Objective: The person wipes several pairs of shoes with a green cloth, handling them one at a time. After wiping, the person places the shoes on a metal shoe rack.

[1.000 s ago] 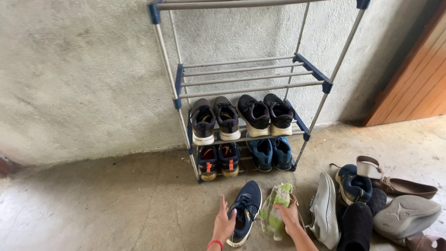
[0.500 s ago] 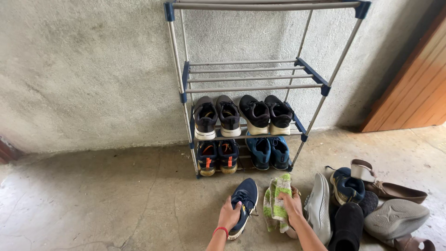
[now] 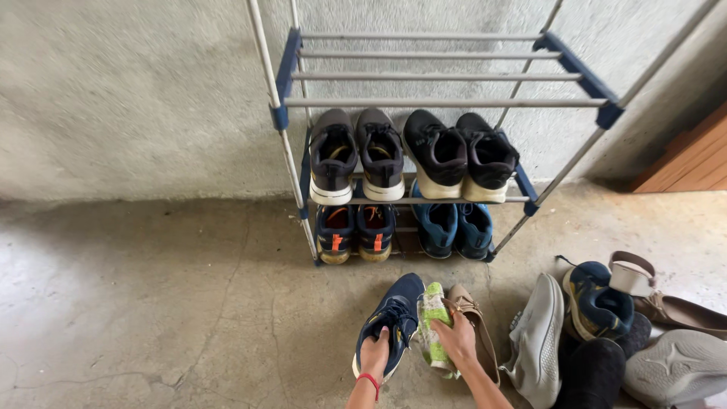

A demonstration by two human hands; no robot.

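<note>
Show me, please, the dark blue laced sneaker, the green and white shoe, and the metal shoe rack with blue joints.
dark blue laced sneaker (image 3: 397, 314), head view, laces.
green and white shoe (image 3: 433, 310), head view, upper side.
metal shoe rack (image 3: 447, 101), head view, front top bar.

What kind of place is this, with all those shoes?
Probably an entryway or porch of a home. A metal shoe rack stands against a rough plaster wall, more shoes lie on the bare concrete floor, and a wooden door is alongside.

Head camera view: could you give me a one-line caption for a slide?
Left hand on a navy sneaker, right hand on a green-soled shoe, before a metal shoe rack holding four pairs.
</note>
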